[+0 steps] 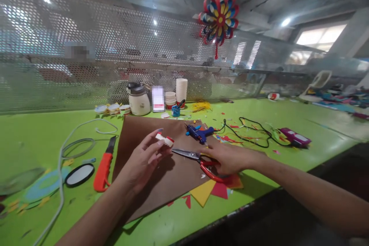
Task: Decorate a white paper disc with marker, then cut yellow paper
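Centre of frame: my left hand [144, 161] pinches a small red-and-white piece [165, 140] in its fingers; my right hand [230, 158] closes on the scissors [198, 159], lying on brown paper [161, 184].

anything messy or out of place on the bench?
Mostly scrap clutter: coloured paper offcuts lie loose at the front edge of the brown sheet, more around the black cord. The left hand holds a small white-and-red piece; the right hand rests on the red-handled scissors. Nothing spilled or visibly broken.
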The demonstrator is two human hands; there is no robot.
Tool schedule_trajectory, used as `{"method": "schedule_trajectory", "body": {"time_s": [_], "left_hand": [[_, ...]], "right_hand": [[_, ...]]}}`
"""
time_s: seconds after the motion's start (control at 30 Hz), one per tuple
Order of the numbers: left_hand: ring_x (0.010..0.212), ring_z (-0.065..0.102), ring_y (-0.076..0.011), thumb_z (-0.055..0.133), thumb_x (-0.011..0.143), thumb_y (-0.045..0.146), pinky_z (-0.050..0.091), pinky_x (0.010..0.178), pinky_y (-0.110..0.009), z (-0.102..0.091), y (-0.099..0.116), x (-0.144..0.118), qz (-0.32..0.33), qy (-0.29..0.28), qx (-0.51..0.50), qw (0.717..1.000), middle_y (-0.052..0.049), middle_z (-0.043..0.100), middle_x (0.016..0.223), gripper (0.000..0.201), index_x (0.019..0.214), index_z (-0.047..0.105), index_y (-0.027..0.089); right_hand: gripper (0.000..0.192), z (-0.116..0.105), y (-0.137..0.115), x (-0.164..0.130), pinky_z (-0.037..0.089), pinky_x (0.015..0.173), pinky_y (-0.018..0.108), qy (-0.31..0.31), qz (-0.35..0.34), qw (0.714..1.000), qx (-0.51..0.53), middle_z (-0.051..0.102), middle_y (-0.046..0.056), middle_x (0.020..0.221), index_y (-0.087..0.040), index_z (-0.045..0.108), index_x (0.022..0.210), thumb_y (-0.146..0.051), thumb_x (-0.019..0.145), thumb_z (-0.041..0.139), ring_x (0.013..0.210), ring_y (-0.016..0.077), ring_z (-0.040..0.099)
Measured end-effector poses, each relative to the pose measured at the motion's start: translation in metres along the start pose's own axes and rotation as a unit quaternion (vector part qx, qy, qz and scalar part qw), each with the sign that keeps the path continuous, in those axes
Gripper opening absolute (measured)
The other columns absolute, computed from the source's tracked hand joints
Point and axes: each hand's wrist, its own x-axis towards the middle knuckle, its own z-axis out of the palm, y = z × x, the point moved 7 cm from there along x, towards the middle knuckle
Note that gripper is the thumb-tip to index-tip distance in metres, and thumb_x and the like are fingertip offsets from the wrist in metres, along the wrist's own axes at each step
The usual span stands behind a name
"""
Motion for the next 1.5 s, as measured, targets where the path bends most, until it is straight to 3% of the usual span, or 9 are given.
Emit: {"method": "schedule_trajectory", "body": {"time_s": [0.13,0.23,0.4,0.5,0.63,0.73,0.8,1.0,1.5], "left_hand": [[0.090,0.071,-0.0167,0.082,0.074,0.017,0.056,0.083,-0.028,0.001,0.002,-0.002,0.011,0.001,0.000,1.000,-0.007,0.076,0.099,0.055,0.122,0.057,0.021],[0.092,0.070,-0.0164,0.083,0.072,0.019,0.055,0.083,-0.029,0.002,0.005,-0.003,0.035,-0.004,0.004,0.999,-0.005,0.075,0.100,0.055,0.121,0.058,0.022],[0.097,0.068,-0.0189,0.082,0.073,0.023,0.054,0.085,-0.032,-0.002,0.009,-0.002,0.067,0.016,0.048,0.996,-0.007,0.073,0.106,0.054,0.120,0.056,0.022],[0.097,0.067,-0.0214,0.084,0.068,0.028,0.055,0.085,-0.036,-0.009,0.015,0.001,0.104,0.045,0.088,0.990,-0.011,0.071,0.110,0.060,0.120,0.055,0.018],[0.096,0.066,-0.0221,0.083,0.064,0.037,0.057,0.079,-0.034,-0.019,0.020,0.006,0.148,0.089,0.116,0.978,-0.010,0.070,0.112,0.067,0.121,0.055,0.017],[0.091,0.067,-0.0224,0.082,0.066,0.038,0.057,0.074,-0.034,-0.022,0.019,0.007,0.146,0.102,0.133,0.975,-0.008,0.070,0.105,0.070,0.126,0.054,0.015],[0.088,0.068,-0.0214,0.081,0.066,0.037,0.057,0.075,-0.034,-0.023,0.019,0.007,0.144,0.107,0.143,0.973,-0.007,0.071,0.102,0.071,0.127,0.054,0.015],[0.097,0.068,-0.0213,0.080,0.066,0.032,0.056,0.087,-0.037,-0.023,0.017,0.007,0.146,0.104,0.178,0.968,-0.010,0.071,0.112,0.068,0.127,0.054,0.015],[0.110,0.067,-0.0239,0.073,0.074,0.034,0.054,0.097,-0.037,-0.018,0.017,0.001,0.154,0.087,0.299,0.938,-0.015,0.068,0.126,0.061,0.128,0.052,0.014]], "right_hand": [[0.073,0.006,0.003,0.011,0.043,0.062,0.030,-0.016,0.008,1.000,-0.006,0.062,0.016,0.110,-0.023,0.047,0.142,-0.029,0.073,0.067,0.093,0.0306,0.062],[0.067,0.009,0.006,0.016,0.044,0.064,0.030,-0.016,0.026,0.999,0.013,0.065,0.016,0.108,-0.020,0.055,0.134,-0.028,0.069,0.069,0.092,0.0312,0.063],[0.034,0.006,0.015,0.021,0.045,0.070,0.034,0.049,0.079,0.995,0.037,0.071,0.019,0.096,-0.013,0.066,0.114,-0.024,0.082,0.058,0.089,0.0315,0.066],[0.036,0.007,0.023,0.018,0.046,0.073,0.033,0.083,0.095,0.990,0.062,0.072,0.017,0.102,-0.014,0.064,0.120,-0.023,0.087,0.055,0.093,0.0293,0.067],[0.044,0.000,0.023,0.009,0.050,0.072,0.030,0.152,0.073,0.970,0.176,0.075,0.005,0.092,-0.017,0.060,0.128,-0.016,0.085,0.051,0.081,0.0225,0.069],[0.049,-0.014,0.010,0.002,0.051,0.089,0.037,0.228,0.020,0.947,0.225,0.073,0.009,0.111,-0.015,0.061,0.129,-0.015,0.081,0.054,0.100,0.0270,0.068],[0.051,-0.019,0.000,0.001,0.049,0.095,0.041,0.246,0.005,0.950,0.192,0.069,0.013,0.119,-0.015,0.060,0.132,-0.012,0.082,0.054,0.109,0.0284,0.064],[0.057,-0.015,-0.012,0.006,0.054,0.083,0.043,0.238,0.009,0.967,0.087,0.065,0.015,0.106,-0.015,0.057,0.136,-0.007,0.080,0.058,0.095,0.0281,0.063],[0.058,-0.008,-0.012,-0.001,0.048,0.070,0.038,0.248,0.019,0.967,0.051,0.061,0.012,0.095,-0.015,0.058,0.133,-0.001,0.077,0.051,0.081,0.0260,0.060]]}}
